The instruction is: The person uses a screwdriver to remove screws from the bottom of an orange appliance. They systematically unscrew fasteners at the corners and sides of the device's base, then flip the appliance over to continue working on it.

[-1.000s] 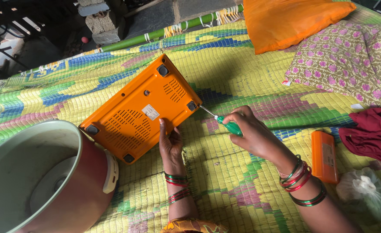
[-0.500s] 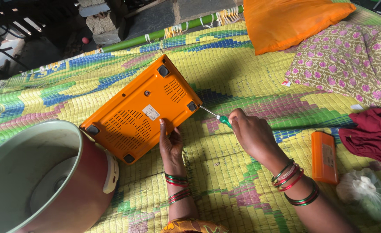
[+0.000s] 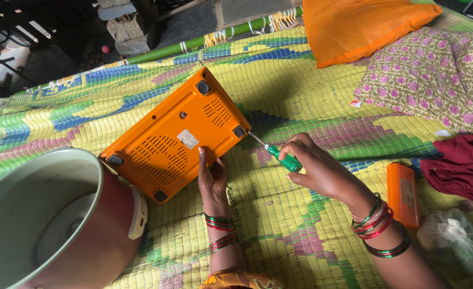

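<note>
Two hands are engaged: the left hand is pressed flat, fingers extended, against the orange casing; the screwdriver is gripped by the right hand, fingers curled.

orange appliance base, green-handled screwdriver, perhaps striped yellow-green mat.

The orange appliance base is showing smooth, faintly glossy moulded plastic, with black rubbery feet at its corners and a small paper label near its middle. Just right of it, the screwdriver is presenting a bright bare-metal shaft and a glossy translucent green plastic handle. Beneath it, the woven mat is looking coarse and ribbed. Left of it, the cooker pot is gleaming with glossy red enamel outside and matt pale lining inside.
</note>
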